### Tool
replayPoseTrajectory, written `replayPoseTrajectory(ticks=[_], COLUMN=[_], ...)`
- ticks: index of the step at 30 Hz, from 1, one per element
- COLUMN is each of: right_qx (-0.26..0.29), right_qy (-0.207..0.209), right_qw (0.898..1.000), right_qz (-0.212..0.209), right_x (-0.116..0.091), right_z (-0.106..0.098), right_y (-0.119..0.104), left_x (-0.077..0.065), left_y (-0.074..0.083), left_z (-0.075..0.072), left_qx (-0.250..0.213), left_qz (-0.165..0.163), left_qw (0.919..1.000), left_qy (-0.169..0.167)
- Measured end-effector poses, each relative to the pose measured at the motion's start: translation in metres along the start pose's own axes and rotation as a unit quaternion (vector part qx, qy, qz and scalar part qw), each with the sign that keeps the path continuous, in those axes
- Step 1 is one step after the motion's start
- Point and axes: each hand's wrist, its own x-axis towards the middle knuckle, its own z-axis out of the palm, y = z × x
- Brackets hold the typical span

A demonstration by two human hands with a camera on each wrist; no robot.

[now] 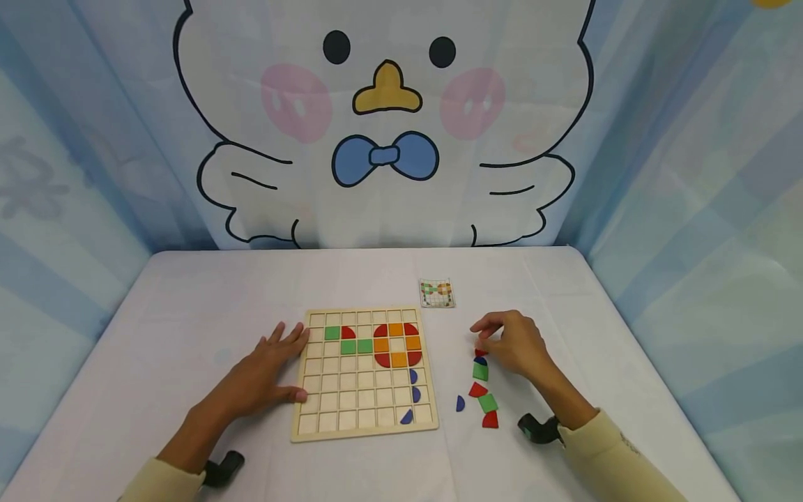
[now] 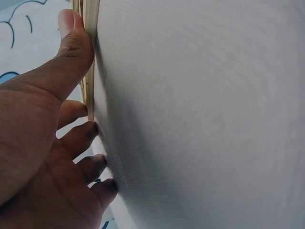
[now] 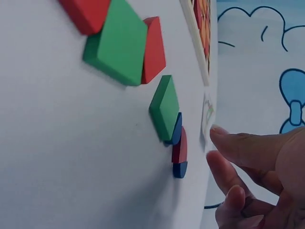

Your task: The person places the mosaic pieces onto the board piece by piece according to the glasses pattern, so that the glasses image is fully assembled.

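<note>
Right hand [image 1: 516, 344]: fingers [image 3: 233, 143] loosely curled, holding nothing, just beside the small red wooden piece [image 1: 480, 353] topping the loose row.
Left hand [image 1: 271, 368]: fingers spread flat, touching the square wooden grid board [image 1: 301, 425] at its left edge on the tabletop [image 1: 188, 314].

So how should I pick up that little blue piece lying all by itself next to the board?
Pinch the lone blue piece by its thin side edges, thumb on one and a finger on the other, coming straight down from above. It lies flat on the table, so only the edges offer a grip. The wooden board and the green square leave room on both sides.
</note>
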Motion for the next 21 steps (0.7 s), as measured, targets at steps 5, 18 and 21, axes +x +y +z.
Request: replayPoseTrajectory(ticks=[5,18,21], right_qx=[-0.026,-0.072,-0.081], right_qy=[-0.002,0.003,0.0], right_qw=[1.0,0.997,0.997], right_qz=[0.01,-0.005,-0.008], right_x=[-0.002,-0.002,-0.004], right_z=[0.0,0.008,0.009], right_y=[0.013,0.013,0.01], left_x=[0.0,-0.001,-0.001], left_y=[0.001,0.003,0.003], left_z=[0.0,-0.001,-0.001], left_qx=[0.0,0.002,0.001], left_qz=[-0.004,-0.013,-0.01], left_qw=[1.0,0.9999,1.0], left_qy=[-0.002,-0.003,-0.002])
